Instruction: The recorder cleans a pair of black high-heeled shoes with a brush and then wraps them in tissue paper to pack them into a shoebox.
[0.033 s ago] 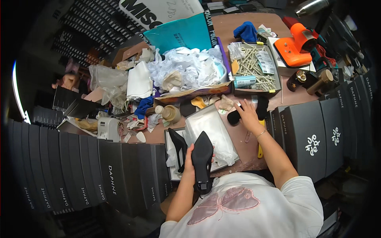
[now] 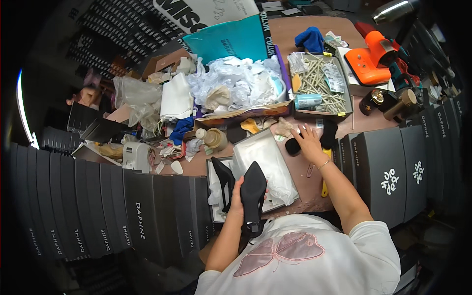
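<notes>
Centrally, a black pointed high-heel shoe [image 2: 252, 196] is being held sole-up by the left hand [image 2: 237, 200], fingers closed around its middle, just above the open shoe box [image 2: 214, 167]. A second black shoe [image 2: 224, 178] is lying in that box beside crumpled white wrapping paper [image 2: 268, 164]. Further right, the right hand [image 2: 309, 141] is being rested on the brown table [image 2: 300, 169], fingers spread wide, touching a black brush [image 2: 293, 146]. Stacked dark shoe boxes [image 2: 393, 172] are flanking the table.
</notes>
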Motion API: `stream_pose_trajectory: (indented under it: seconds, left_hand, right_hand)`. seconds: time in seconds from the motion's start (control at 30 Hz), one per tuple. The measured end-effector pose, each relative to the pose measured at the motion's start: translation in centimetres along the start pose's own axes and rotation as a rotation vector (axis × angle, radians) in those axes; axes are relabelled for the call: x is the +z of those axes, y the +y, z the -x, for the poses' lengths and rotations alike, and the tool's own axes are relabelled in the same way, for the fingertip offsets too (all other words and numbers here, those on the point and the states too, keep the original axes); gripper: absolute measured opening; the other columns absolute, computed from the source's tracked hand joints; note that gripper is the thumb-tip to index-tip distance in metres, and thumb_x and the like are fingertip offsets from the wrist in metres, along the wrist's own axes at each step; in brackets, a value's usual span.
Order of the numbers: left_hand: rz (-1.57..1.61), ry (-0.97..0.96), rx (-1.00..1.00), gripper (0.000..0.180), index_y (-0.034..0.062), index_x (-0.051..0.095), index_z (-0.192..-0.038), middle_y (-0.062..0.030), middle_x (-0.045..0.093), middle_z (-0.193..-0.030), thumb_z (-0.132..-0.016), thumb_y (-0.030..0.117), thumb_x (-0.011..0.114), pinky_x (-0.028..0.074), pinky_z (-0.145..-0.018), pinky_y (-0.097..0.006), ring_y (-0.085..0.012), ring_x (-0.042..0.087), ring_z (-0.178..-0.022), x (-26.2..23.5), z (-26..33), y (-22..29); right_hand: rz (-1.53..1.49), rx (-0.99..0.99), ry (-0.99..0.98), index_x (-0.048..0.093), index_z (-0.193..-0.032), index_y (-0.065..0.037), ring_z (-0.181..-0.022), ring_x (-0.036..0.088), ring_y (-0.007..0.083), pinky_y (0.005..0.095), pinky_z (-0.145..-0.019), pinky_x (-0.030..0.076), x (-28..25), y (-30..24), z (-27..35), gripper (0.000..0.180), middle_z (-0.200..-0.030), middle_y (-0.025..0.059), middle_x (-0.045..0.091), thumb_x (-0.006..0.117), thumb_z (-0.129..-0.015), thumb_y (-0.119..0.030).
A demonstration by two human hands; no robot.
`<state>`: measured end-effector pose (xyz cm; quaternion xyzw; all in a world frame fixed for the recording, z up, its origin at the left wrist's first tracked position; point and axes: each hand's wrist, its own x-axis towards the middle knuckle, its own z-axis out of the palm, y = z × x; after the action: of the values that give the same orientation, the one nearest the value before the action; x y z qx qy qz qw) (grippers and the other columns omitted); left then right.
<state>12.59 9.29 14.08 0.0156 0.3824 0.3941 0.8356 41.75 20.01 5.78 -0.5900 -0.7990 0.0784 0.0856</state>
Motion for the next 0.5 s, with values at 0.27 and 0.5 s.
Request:
stream_pose_trajectory:
  seconds: [0.27, 0.5]
  left_hand:
    - [0.041, 0.006, 0.014, 0.062, 0.0021, 0.048, -0.131, -0.0203, 0.060, -0.117, -0.089, 0.048, 0.050, 0.059, -0.068, -0.038, -0.0313, 0.066, -0.088, -3.8, -1.0, 0.0]
    - [0.024, 0.083, -0.137, 0.051, -0.0006, 0.052, -0.126, -0.0158, 0.063, -0.114, -0.092, 0.037, 0.053, 0.055, -0.086, -0.038, -0.0256, 0.066, -0.096, -6.9, 0.4, -2.7]
  right_hand:
    - [-0.381, 0.147, 0.050, 0.046, -0.133, -0.004, -0.127, 0.043, 0.0357, 0.0509, -0.109, 0.026, 0.7, 0.6, -1.7, 0.070, -0.122, 0.0208, 0.054, 0.071, -0.070, -0.023]
    - [-0.446, -0.341, 0.104, 0.050, -0.129, -0.006, -0.114, 0.051, 0.0372, 0.0430, -0.093, 0.045, -3.9, -11.9, -11.2, 0.058, -0.128, 0.0192, 0.048, 0.069, -0.076, -0.017]
